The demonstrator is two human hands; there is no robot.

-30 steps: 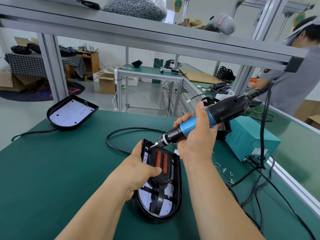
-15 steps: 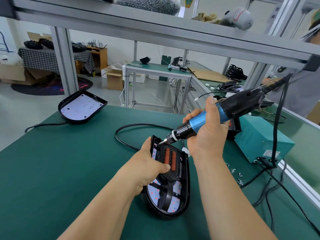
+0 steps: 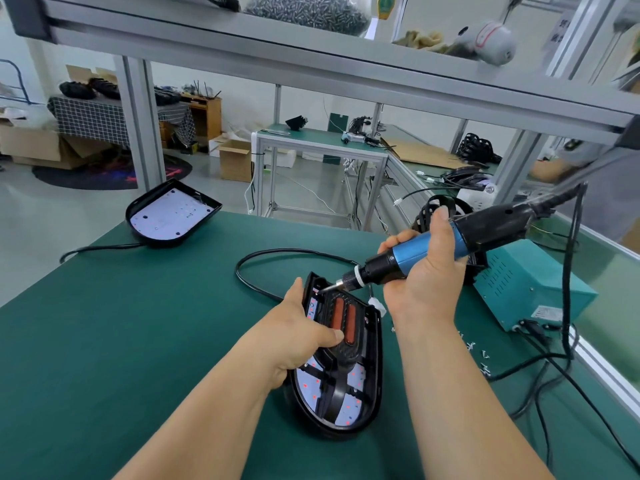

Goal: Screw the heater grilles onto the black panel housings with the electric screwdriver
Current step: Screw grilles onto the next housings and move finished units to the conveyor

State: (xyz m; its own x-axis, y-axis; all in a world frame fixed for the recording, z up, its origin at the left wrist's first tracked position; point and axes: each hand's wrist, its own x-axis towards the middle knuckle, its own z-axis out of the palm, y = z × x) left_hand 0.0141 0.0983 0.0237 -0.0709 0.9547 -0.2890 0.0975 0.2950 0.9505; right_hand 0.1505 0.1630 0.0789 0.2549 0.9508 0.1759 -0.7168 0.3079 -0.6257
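Gripping screwdriver point(image 3: 433, 252) slantwise, right hand point(image 3: 424, 275); left hand point(image 3: 298, 336) steadying housing point(image 3: 341, 372).

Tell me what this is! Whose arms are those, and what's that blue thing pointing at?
The camera sits on a person's head, so those are their own arms. The left hand holds a black panel housing with its grille steady on the green table. The right hand grips the blue electric screwdriver, its tip at the housing's far corner. Loose screws and a teal box lie to the right; another housing lies far left.
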